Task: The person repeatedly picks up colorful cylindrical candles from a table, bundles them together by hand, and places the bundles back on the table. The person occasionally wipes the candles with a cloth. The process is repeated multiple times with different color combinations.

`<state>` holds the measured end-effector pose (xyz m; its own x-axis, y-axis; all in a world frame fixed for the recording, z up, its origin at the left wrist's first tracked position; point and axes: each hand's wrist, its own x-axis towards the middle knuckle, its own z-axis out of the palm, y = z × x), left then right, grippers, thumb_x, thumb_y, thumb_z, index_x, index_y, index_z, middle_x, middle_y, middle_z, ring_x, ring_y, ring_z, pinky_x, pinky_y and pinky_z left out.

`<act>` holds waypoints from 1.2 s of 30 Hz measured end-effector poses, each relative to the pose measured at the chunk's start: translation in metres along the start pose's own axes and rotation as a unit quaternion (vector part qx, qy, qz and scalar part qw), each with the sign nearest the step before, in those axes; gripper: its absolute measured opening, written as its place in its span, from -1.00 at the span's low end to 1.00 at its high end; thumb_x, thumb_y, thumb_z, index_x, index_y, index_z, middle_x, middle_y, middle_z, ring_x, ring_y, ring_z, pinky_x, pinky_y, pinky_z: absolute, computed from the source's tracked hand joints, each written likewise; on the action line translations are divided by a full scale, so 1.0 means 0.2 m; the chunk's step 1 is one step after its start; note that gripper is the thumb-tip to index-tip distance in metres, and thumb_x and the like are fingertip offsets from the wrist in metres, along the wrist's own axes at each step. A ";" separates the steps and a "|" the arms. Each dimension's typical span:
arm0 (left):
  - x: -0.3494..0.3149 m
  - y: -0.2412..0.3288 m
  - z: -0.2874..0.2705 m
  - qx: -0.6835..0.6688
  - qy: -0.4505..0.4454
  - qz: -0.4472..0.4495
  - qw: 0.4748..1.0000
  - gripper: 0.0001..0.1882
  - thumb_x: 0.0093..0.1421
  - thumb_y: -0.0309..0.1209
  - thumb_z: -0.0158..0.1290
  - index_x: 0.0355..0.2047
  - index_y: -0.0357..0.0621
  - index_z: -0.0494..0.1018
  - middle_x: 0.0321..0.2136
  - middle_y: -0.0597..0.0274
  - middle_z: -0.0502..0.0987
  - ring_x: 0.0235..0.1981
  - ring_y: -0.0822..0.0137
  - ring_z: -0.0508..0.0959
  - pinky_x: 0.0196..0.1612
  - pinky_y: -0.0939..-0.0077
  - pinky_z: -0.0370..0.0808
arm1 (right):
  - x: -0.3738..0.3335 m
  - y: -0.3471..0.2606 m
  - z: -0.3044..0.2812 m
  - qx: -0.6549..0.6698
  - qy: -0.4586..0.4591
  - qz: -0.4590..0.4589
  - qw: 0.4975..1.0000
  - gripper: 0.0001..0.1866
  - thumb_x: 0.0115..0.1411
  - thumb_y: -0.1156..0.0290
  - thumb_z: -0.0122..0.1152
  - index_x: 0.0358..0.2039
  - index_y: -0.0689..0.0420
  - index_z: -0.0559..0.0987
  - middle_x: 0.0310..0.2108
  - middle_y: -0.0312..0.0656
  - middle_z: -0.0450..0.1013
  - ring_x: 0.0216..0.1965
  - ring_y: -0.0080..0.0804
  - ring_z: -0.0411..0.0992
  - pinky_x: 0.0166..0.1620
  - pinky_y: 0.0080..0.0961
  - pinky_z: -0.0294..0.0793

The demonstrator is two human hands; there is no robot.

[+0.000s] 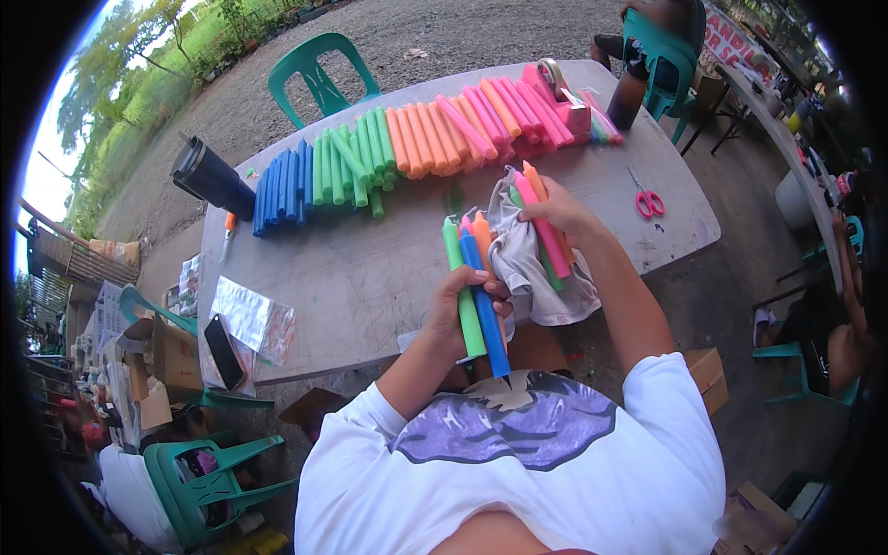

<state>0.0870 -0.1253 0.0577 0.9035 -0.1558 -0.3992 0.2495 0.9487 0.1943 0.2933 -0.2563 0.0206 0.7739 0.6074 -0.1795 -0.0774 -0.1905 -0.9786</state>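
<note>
My left hand (pixel 460 310) is closed round a bunch of several candles; a green candle (pixel 465 294) and a blue candle (pixel 487 310) stand in front, with pink and orange tips behind. To its right, my right hand (pixel 562 215) grips a second bunch, in which a pink candle (pixel 539 215) and an orange candle (pixel 533 178) show, with green lower down. A pale grey cloth (pixel 546 301) hangs against this bunch, between the two hands. Beyond my hands, candles lie in rows by colour: blue candles (pixel 283 190), green candles (pixel 351 159), orange candles (pixel 421 137), pink candles (pixel 532 106).
On the grey table (pixel 361 277) are red-handled scissors (pixel 649 203), a tape dispenser (pixel 572 116), a dark tumbler (pixel 217 178), an orange-handled cutter (pixel 228 231), clear plastic bags (pixel 254 314) and a phone (pixel 223 352). A green chair (pixel 319 79) stands at the far side; a person sits at far right.
</note>
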 end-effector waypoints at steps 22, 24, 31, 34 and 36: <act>-0.40 0.32 -0.21 -0.018 -0.035 0.282 0.959 -0.67 0.01 -0.46 -0.04 -0.15 -0.15 0.31 -0.51 0.35 0.35 -0.51 0.46 0.40 -0.45 0.55 0.41 | -0.17 -0.03 0.16 -0.524 0.127 -0.017 0.842 -0.26 0.07 -0.11 0.12 0.23 -0.10 0.24 0.28 -0.02 0.07 0.19 0.10 0.13 0.14 0.00 0.17; -0.43 0.34 -0.23 -0.006 -0.026 0.317 0.948 -0.61 0.01 -0.46 -0.04 -0.10 -0.15 0.29 -0.48 0.34 0.36 -0.50 0.46 0.41 -0.46 0.56 0.41 | -0.17 -0.03 0.14 -0.517 0.143 -0.020 0.844 -0.29 0.07 -0.09 0.13 0.20 -0.10 0.28 0.28 -0.03 0.07 0.18 0.10 0.13 0.13 0.02 0.17; -0.57 0.45 -0.33 0.031 -0.036 0.412 0.910 -0.37 0.02 -0.43 -0.04 0.15 -0.20 0.11 -0.17 0.06 0.37 -0.39 0.37 0.46 -0.44 0.56 0.46 | -0.22 0.01 0.29 -0.607 0.158 -0.068 0.776 -0.38 0.12 -0.02 0.12 0.17 -0.10 0.32 0.25 -0.05 0.12 0.19 0.12 0.12 0.15 0.05 0.16; -0.65 0.50 -0.31 0.063 0.006 0.460 0.886 -0.34 0.02 -0.42 -0.03 0.18 -0.19 0.10 -0.13 0.05 0.36 -0.36 0.36 0.46 -0.43 0.55 0.44 | -0.16 0.04 0.21 -0.558 0.167 -0.052 0.811 -0.42 0.12 0.01 0.12 0.14 -0.10 0.36 0.24 -0.08 0.13 0.18 0.10 0.11 0.15 0.12 0.11; -0.70 0.54 -0.29 0.083 0.034 0.502 0.860 -0.34 0.02 -0.41 -0.04 0.18 -0.19 0.11 -0.11 0.05 0.36 -0.37 0.35 0.46 -0.44 0.55 0.43 | -0.15 0.03 0.23 -0.570 0.195 -0.099 0.792 -0.44 0.11 0.03 0.14 0.12 -0.09 0.39 0.23 -0.09 0.14 0.16 0.05 0.14 0.15 0.12 0.09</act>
<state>-0.0327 0.0151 0.0831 0.6715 0.7410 -0.0052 -0.5934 0.5419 0.5952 0.2395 -0.2402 0.0157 0.8519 0.4713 0.2285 0.5165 -0.8283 -0.2170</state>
